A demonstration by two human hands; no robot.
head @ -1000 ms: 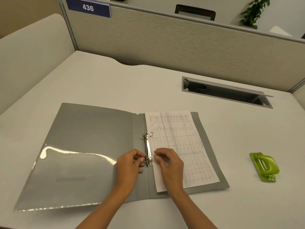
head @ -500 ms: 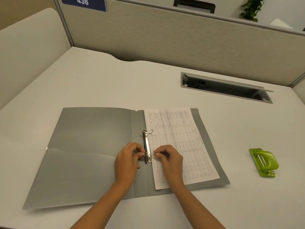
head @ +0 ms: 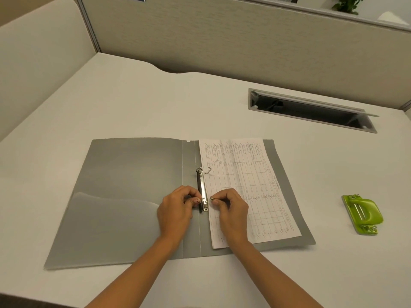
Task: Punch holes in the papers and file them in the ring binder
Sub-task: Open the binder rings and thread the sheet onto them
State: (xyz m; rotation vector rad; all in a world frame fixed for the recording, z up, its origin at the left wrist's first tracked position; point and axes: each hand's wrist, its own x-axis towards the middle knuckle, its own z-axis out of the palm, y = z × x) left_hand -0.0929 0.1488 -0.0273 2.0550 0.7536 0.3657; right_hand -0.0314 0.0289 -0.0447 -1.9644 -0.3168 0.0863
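A grey ring binder (head: 133, 174) lies open flat on the white desk. Printed papers (head: 249, 187) with a table of lines rest on its right half. The metal ring mechanism (head: 202, 187) runs along the spine; its far ring stands open. My left hand (head: 178, 207) pinches the left half of the near ring. My right hand (head: 231, 207) pinches the right half of that ring, resting on the papers' left edge. The two ring halves are apart.
A green hole punch (head: 362, 214) sits on the desk to the right of the binder. A recessed cable tray (head: 311, 110) with a raised lid lies farther back. Beige partition walls (head: 222, 36) close the desk at the back and left.
The camera view has tilted down a little. Both hands stay at the near ring, with its halves held slightly apart. The binder's left cover lies flatter than a second ago.
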